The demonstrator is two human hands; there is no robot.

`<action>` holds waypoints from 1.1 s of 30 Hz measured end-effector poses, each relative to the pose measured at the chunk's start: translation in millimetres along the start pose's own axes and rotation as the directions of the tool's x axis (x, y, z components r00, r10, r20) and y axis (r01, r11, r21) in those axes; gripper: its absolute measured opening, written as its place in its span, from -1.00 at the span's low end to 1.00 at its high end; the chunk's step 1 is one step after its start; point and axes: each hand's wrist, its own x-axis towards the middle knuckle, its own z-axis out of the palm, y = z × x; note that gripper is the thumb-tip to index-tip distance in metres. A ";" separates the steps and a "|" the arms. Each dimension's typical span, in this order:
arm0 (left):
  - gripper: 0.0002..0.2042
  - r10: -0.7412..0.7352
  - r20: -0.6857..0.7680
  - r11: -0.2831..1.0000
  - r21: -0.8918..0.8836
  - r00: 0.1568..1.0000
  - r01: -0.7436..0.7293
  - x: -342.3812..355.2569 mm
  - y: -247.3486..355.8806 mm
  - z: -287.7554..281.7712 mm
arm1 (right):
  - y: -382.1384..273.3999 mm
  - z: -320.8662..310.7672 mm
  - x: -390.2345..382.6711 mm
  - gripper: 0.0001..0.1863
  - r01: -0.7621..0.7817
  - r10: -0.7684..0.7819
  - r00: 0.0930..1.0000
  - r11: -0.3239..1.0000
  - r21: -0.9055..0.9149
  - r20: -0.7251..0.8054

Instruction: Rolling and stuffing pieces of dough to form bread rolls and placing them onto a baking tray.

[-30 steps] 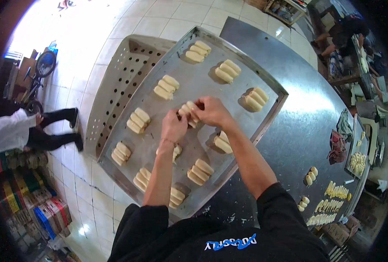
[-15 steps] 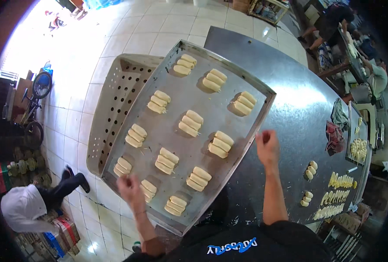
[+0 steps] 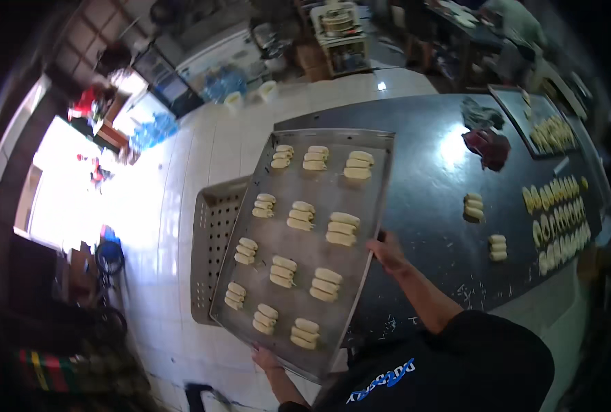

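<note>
A large metal baking tray (image 3: 305, 247) carries several sets of pale dough rolls (image 3: 300, 215), laid side by side in small groups. My right hand (image 3: 388, 252) grips the tray's right rim, its fingers partly hidden by the edge. At the near left edge, my left hand (image 3: 267, 358) holds the rim, and most of its fingers are out of sight under the tray. The tray lies partly over the dark metal table (image 3: 422, 185) and partly above a beige perforated crate (image 3: 209, 254) on its left.
Two more dough groups (image 3: 473, 207) sit on the table, with rows of yellowish strips (image 3: 558, 226) farther right. Green and dark red cloths (image 3: 487, 147) lie near another tray (image 3: 542, 130). People work at a back table. A bicycle (image 3: 109, 257) stands on the left.
Both hands have come onto the tray's edges, the right one from just beside it. The view has swung, and the tray appears turned. The person at lower left is out of view.
</note>
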 end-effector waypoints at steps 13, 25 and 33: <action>-0.61 0.739 0.518 0.583 -0.172 0.430 -0.794 -133.6 195.3 -51.5 | 3.2 -190.3 -466.4 -0.82 0.205 -0.388 0.845 0.871 -0.447 -0.368; -0.57 0.480 0.877 0.481 -0.283 -0.021 -0.830 -673.7 220.9 -134.0 | -50.3 -425.9 -891.2 -0.51 0.826 0.007 0.441 0.389 0.408 -0.898; -0.64 0.354 0.927 0.563 -0.317 -0.124 -0.763 -630.0 234.0 23.8 | -54.3 -385.7 -830.5 -0.60 0.851 0.120 0.331 0.391 0.351 -0.936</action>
